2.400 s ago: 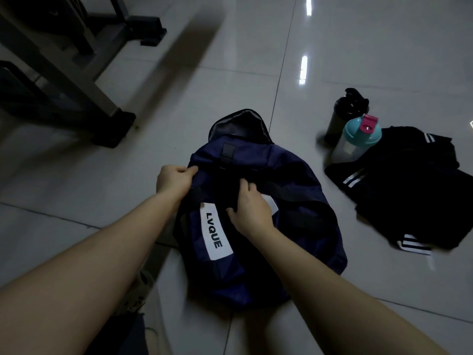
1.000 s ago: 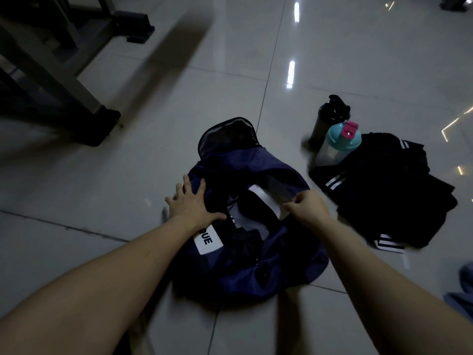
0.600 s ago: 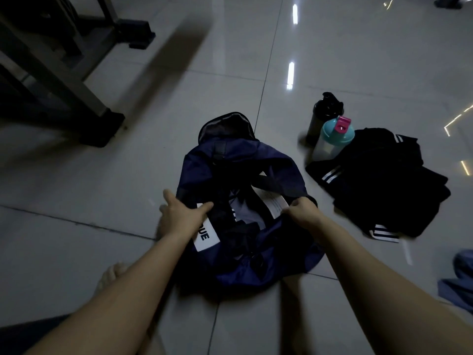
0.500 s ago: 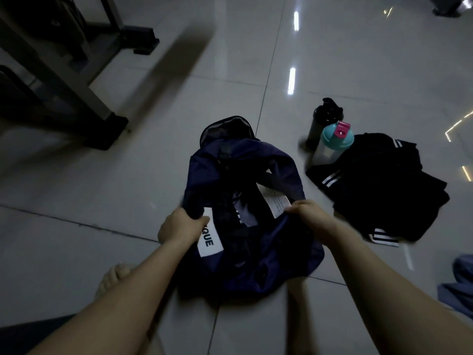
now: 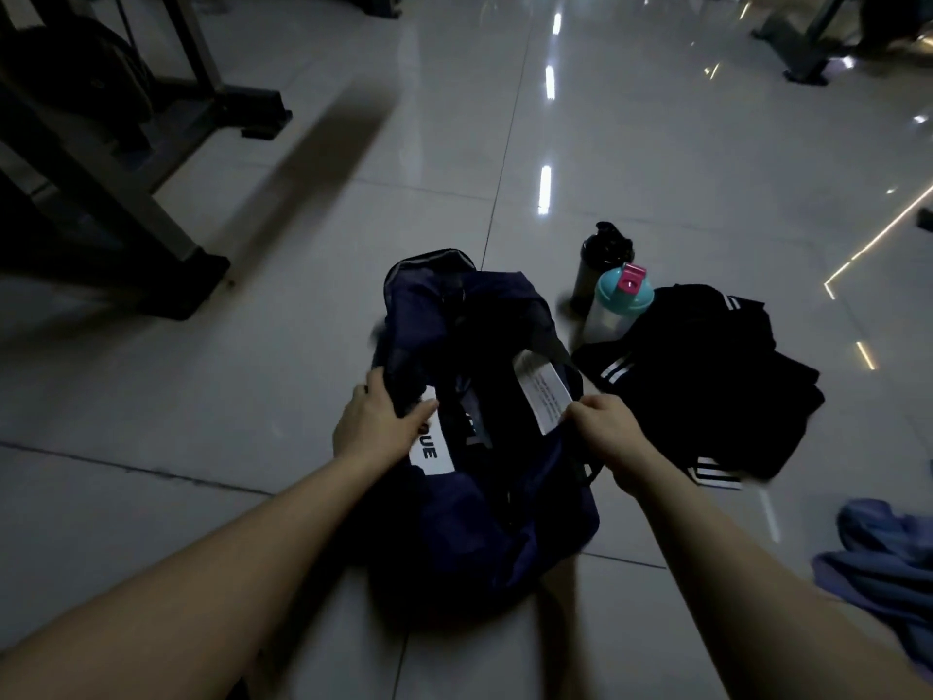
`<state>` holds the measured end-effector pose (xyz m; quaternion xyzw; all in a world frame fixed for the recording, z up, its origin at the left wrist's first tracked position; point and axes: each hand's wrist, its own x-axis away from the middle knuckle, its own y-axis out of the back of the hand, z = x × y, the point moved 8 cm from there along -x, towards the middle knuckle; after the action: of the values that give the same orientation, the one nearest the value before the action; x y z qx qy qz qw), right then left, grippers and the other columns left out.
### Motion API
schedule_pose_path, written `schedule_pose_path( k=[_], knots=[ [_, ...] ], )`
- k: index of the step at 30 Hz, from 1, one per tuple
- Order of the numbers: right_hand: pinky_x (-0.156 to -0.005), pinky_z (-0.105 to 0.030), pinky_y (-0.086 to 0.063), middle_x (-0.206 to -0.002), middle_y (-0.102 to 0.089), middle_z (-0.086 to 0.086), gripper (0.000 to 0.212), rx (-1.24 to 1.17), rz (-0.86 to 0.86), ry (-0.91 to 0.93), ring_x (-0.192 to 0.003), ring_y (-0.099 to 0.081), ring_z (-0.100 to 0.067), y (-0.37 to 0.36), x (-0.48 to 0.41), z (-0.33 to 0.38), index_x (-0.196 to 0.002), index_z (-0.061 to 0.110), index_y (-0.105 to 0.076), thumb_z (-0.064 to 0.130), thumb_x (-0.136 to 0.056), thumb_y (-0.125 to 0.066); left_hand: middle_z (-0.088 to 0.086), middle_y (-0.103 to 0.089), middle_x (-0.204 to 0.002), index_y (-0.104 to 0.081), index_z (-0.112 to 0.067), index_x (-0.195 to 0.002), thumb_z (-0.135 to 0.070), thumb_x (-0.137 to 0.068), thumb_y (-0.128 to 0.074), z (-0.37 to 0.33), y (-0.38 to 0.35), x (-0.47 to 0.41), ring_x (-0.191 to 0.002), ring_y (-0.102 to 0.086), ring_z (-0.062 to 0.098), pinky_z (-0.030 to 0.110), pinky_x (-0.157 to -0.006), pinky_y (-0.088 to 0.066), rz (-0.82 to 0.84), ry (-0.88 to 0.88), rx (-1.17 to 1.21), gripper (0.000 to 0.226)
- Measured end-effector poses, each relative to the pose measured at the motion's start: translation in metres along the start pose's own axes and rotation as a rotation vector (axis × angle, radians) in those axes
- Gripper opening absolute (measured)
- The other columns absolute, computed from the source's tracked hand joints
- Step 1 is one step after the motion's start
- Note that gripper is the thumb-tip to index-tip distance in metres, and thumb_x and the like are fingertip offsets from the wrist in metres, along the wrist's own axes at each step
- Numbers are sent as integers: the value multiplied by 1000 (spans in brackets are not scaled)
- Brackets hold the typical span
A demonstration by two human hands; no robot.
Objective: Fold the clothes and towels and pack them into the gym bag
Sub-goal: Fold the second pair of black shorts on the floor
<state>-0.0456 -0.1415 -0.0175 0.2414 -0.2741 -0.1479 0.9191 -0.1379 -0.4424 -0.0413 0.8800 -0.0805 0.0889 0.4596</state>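
A navy gym bag [image 5: 510, 527] lies on the tiled floor in front of me, its top pulled open. My left hand [image 5: 376, 426] grips the bag's left edge beside a white logo patch [image 5: 429, 447]. My right hand [image 5: 608, 434] pinches the right edge next to a white care label [image 5: 542, 394]. To the right of the bag lies a heap of black clothes with white stripes [image 5: 707, 376]. A crumpled blue-grey garment [image 5: 888, 563] shows at the right border. The bag's inside is too dark to make out.
A black shaker bottle [image 5: 601, 262] and a clear bottle with a teal lid [image 5: 618, 305] stand between the bag and the black clothes. A dark gym machine frame [image 5: 106, 194] fills the upper left. Another machine base [image 5: 808, 37] sits at the top right.
Both hands moved from the bag's top to its two sides and pulled the opening apart. The left hand went from flat on the bag to gripping its edge.
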Motion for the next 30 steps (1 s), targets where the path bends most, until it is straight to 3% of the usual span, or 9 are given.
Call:
schedule_pose_path(
  k=[2, 4, 7, 10, 17, 21, 26, 28, 30],
  knots=[
    [-68, -55, -56, -81, -68, -21, 32, 37, -38, 16, -74, -67, -36, 1, -2, -6, -84, -4, -64, 25, -78, -52, 9, -40, -152, -26, -21, -155, -76, -83, -56, -14, -16, 11, -136, -43, 32, 49, -107, -43, -59, -168, -77, 96],
    [-72, -59, -57, -91, -70, -23, 34, 48, -51, 15, -83, -69, -39, 1, -3, -9, -87, -3, -65, 26, -78, -50, 6, -18, -167, -11, -23, -162, -80, -85, -47, -21, -43, 18, -150, -23, 30, 49, -120, -27, 48, -246, -146, 102],
    [-74, -58, -57, -92, -70, -23, 34, 55, -70, -3, -85, -69, -40, 6, -2, -14, -87, -3, -64, 26, -79, -48, 2, 9, -170, 9, -28, -162, -85, -88, -28, -11, -77, 19, -156, 6, 24, 51, -125, 0, 215, -185, -337, 100],
    [-68, -55, -58, -77, -68, -19, 30, 48, -127, -12, -78, -69, -40, 20, -2, -22, -74, 1, -61, 28, -79, -47, 5, 20, -168, 20, -29, -159, -86, -88, -19, 8, -90, 15, -155, 16, 28, 59, -123, 5, 263, -131, -526, 99],
    [-53, -32, -40, -60, -56, -5, 33, 272, -228, 6, -56, -54, -23, 45, -6, -33, -63, 13, -51, 33, -89, -55, 9, 17, -168, 21, -26, -159, -86, -86, -25, 18, -84, 4, -155, 10, 33, 68, -119, -5, 261, -77, -596, 105],
    [-55, -35, -47, -61, -59, -5, 30, 265, -139, 22, -60, -60, -25, 31, -7, -45, -64, 13, -54, 33, -85, -59, 9, 15, -169, 17, -25, -160, -86, -86, -29, 19, -76, 2, -156, 7, 33, 66, -120, -5, 297, -50, -606, 106],
    [-55, -34, -46, -66, -59, -4, 44, -3, 63, -72, -59, -59, -21, 2, 0, -59, -82, 3, -65, 46, -76, -71, 10, -13, -168, -16, -23, -161, -75, -89, -48, 0, -53, 11, -153, -13, 29, 58, -121, -14, 41, -152, -383, 94],
    [-60, -29, -46, -79, -63, -3, 38, -157, 130, -174, -68, -60, -18, -6, 11, -68, -95, 9, -66, 45, -85, -70, 14, -26, -162, -24, -21, -158, -74, -83, -58, 21, -37, 14, -146, -29, 36, 58, -115, -28, -67, 31, -287, 98],
    [-66, -31, -48, -93, -66, -4, 41, -301, 176, -302, -82, -63, -22, -15, 19, -82, -109, 15, -64, 49, -87, -67, 18, -41, -152, -29, -17, -154, -75, -62, -76, 60, -40, 22, -132, -46, 40, 57, -108, -41, 9, 383, 73, 119]
  ],
)
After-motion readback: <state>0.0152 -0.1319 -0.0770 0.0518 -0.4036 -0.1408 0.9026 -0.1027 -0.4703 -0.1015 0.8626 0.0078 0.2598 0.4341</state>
